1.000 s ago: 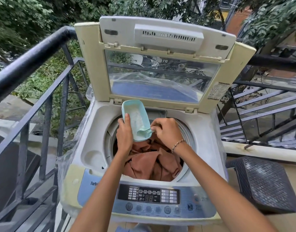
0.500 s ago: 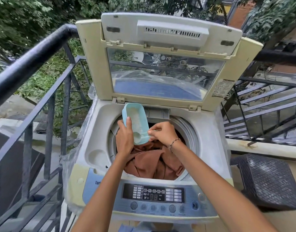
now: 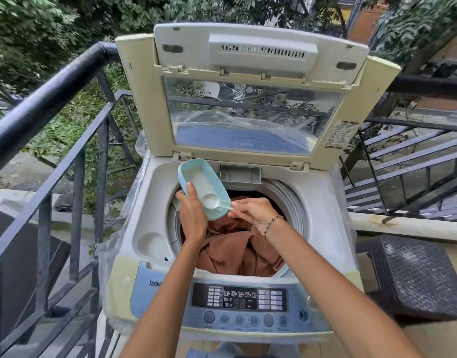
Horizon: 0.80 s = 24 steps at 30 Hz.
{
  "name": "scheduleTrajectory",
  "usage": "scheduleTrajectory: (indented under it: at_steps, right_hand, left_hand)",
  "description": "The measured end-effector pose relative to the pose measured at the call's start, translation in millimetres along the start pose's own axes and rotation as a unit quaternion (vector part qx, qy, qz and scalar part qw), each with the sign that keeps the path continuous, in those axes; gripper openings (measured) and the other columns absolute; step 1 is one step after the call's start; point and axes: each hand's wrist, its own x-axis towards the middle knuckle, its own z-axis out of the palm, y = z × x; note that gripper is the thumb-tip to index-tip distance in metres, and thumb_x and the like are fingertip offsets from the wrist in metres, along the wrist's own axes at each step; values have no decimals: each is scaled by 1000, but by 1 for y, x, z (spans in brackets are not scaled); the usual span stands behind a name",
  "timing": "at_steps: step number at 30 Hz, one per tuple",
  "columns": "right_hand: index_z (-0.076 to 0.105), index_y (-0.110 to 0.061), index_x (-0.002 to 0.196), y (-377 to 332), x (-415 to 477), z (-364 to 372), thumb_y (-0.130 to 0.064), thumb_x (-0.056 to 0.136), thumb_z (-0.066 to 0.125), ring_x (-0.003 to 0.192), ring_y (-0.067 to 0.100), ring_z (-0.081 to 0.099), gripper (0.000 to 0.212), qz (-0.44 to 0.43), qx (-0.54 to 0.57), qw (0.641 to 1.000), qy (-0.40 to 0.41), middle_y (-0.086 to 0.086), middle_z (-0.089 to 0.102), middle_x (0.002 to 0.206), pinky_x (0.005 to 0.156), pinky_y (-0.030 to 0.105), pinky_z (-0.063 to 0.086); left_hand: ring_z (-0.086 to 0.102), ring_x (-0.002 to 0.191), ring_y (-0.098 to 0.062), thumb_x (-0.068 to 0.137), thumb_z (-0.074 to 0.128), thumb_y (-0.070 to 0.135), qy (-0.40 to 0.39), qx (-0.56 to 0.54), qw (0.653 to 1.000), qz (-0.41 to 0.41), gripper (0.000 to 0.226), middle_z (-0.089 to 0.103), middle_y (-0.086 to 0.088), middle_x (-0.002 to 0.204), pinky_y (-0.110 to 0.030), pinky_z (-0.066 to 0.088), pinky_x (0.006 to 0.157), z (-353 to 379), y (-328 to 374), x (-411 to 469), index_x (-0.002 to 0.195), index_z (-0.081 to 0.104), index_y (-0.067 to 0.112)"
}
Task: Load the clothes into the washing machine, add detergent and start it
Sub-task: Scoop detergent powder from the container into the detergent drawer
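left hand holding detergent tub, right hand scooping

Rust-brown clothes, pale teal detergent tub, cream-and-blue washing machine, black railing.

Washing machine stood on balcony floor w/ lid raised upright. Brown clothes lay in drum. Dark woven stool sat on floor just beside machine, right side.
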Motion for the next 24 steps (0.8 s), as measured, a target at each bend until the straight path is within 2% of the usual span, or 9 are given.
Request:
scheduleTrajectory:
  at_steps: [2,4,8,12,15,19,22,24]
  right_hand:
    - [62,17,93,-3,-1,-2,11,82,60,49,19,68,13,-13,4,1000,6,23,65,78,54,16,57]
    - [62,17,95,-6,0,-3,9,82,62,49,17,68,15,-33,-1,999,18,23,65,77,54,16,56]
    - [67,1,79,-13,2,-1,3,81,66,51,14,68,3,-119,-60,989,66,18,68,81,58,16,57]
    - [63,-17,68,-20,8,3,-4,81,68,60,19,70,19,-224,-163,955,102,11,69,73,70,29,59]
    - [65,-22,66,-26,12,7,-11,80,68,60,15,70,18,-295,-251,914,121,5,71,66,69,29,58]
    - [72,-16,78,-32,13,8,-14,82,64,62,11,69,9,-372,-375,842,113,2,72,67,64,24,56]
    - [72,-15,83,-35,12,7,-14,84,63,68,11,67,10,-424,-450,780,100,1,73,73,63,12,44]
    - [71,-13,86,-35,14,6,-13,85,61,76,15,67,10,-455,-484,742,91,1,73,82,70,16,46]
  left_hand:
    - [46,98,-18,99,22,54,1,-34,999,-25,55,48,0,109,-33,34,82,3,-3,1,129,40,10]
    - [47,101,-19,98,22,56,7,-73,996,-53,58,49,-1,111,-33,35,86,6,-4,1,130,40,10]
    - [46,97,-19,99,24,53,19,-78,996,-50,55,49,-1,108,-31,32,82,12,-3,-3,126,42,9]
    - [49,93,-20,98,26,56,0,-32,999,-16,47,53,-1,106,-33,35,79,11,-7,-1,116,43,16]
    - [55,92,-20,97,30,57,-15,25,999,37,45,59,-1,102,-34,40,76,6,-12,5,111,46,18]
    - [61,84,-24,94,38,56,-24,129,984,121,39,63,0,89,-37,48,70,1,-19,13,106,48,21]
    - [61,82,-23,93,42,55,-20,165,975,151,37,63,3,88,-40,51,72,0,-16,14,108,48,22]
    - [62,80,-22,93,43,55,-18,180,969,166,38,62,4,86,-38,50,69,0,-15,15,111,48,21]
